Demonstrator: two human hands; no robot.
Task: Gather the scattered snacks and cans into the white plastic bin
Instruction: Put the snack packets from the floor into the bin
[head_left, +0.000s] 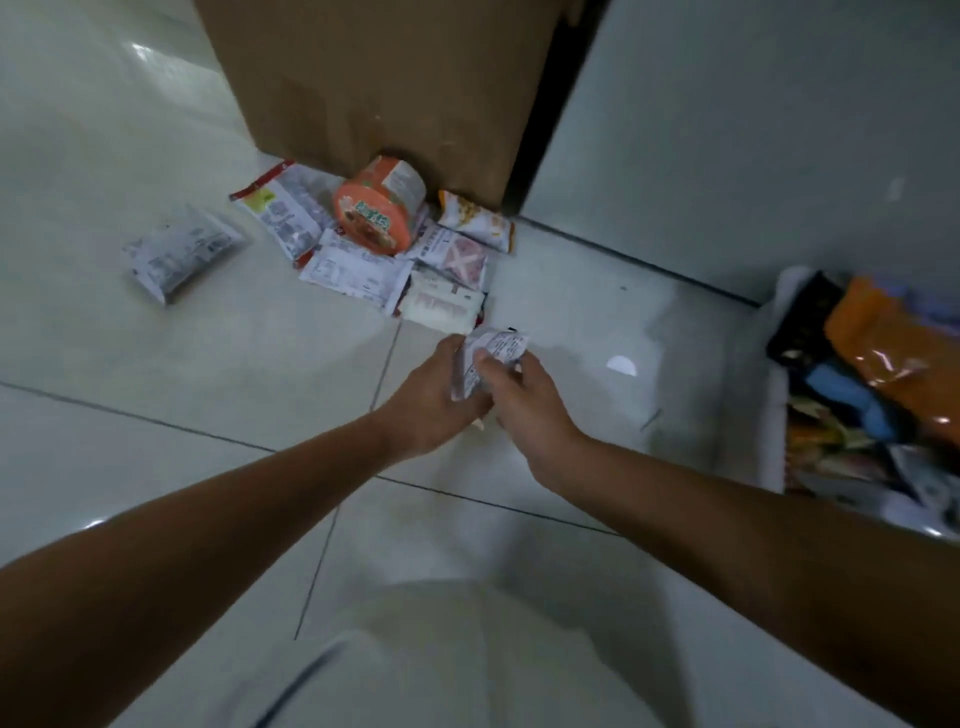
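Snacks on the floor, white bin part-filled.
Orange noodle cup (376, 208) on its side atop a heap of flat packets (358, 270); grey packet (179, 254) lies apart to the left. White packet (493, 353) gripped by left hand (431, 405) and right hand (530, 415). Bin (776, 415) at right holds an orange bag (893, 353) and mixed wrappers.

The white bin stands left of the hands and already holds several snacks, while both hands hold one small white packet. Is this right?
Not quite. In the head view the white bin stands right of the hands, not left. The rest holds: it already holds several snacks, and the left hand and right hand both hold the small white packet.
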